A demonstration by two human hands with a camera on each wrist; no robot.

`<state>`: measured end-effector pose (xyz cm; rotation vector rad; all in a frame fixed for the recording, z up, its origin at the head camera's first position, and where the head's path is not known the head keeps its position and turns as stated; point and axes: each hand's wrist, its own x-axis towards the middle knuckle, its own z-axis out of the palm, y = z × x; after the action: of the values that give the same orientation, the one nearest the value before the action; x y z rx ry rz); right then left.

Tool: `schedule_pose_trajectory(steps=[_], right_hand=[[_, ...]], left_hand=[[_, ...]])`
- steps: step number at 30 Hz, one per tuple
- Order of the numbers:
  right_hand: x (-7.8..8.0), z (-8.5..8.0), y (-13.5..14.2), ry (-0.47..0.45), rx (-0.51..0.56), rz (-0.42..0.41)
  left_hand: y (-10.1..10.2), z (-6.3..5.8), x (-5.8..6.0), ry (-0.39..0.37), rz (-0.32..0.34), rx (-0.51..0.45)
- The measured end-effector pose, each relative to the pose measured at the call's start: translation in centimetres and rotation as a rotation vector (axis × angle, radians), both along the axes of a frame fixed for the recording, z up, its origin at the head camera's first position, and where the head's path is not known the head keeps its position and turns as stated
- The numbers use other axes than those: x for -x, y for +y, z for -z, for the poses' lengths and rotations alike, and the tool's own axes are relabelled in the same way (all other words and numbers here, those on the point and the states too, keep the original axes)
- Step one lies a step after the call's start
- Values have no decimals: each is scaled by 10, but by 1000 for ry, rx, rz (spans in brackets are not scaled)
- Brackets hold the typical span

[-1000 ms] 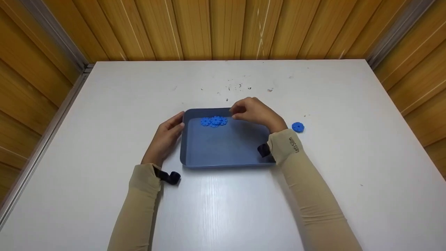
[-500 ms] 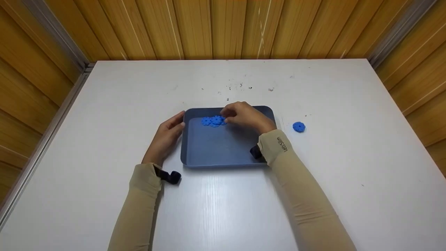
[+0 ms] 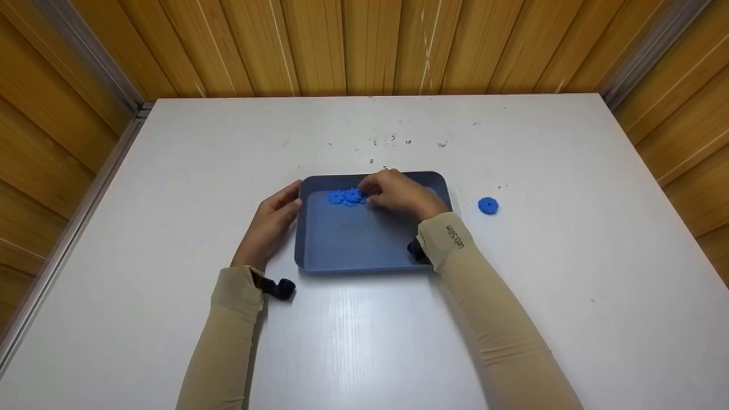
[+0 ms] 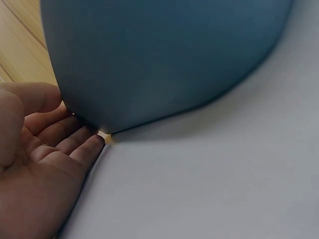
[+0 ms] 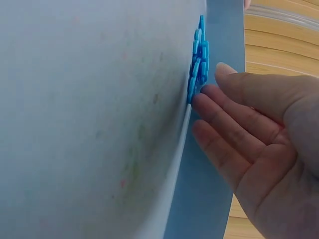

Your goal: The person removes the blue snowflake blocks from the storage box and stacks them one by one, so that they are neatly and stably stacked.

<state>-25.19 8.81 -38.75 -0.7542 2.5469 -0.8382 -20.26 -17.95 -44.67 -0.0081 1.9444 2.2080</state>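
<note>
A blue-grey tray [image 3: 353, 239] lies on the white table. Several blue notched snowflake discs [image 3: 344, 196] overlap in a small cluster near its far wall. My right hand [image 3: 396, 191] reaches into the tray just right of them; in the right wrist view its fingertips are right at the cluster's near end, with a gap between thumb and forefinger [image 5: 239, 119]. Fingers of my left hand [image 3: 269, 225] touch the outside of the tray's left wall, thumb and fingertips resting by the corner [image 4: 107, 127]. Part of the cluster is hidden behind the right fingertips in the head view.
One more blue disc [image 3: 488, 205] lies on the table to the right of the tray. Wood-patterned panels [image 3: 370, 48] close off the back and both sides. Dark specks [image 3: 393, 139] mark the tabletop beyond the tray.
My right hand has moved left and down from the tray's far rim to the disc cluster, staying there over the last half second. The left hand has kept its place.
</note>
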Motion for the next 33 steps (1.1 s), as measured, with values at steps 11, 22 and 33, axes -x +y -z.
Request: schedule_pose_trajectory(steps=[11, 22, 33], right_hand=[[-3, 2, -2, 15, -26, 1], [-3, 7, -6, 31, -26, 8], [-3, 7, -5, -38, -25, 42]], left_hand=[[-1, 0, 0, 6, 9, -5], [0, 0, 0, -3, 5, -34], [0, 0, 0, -2, -2, -21]])
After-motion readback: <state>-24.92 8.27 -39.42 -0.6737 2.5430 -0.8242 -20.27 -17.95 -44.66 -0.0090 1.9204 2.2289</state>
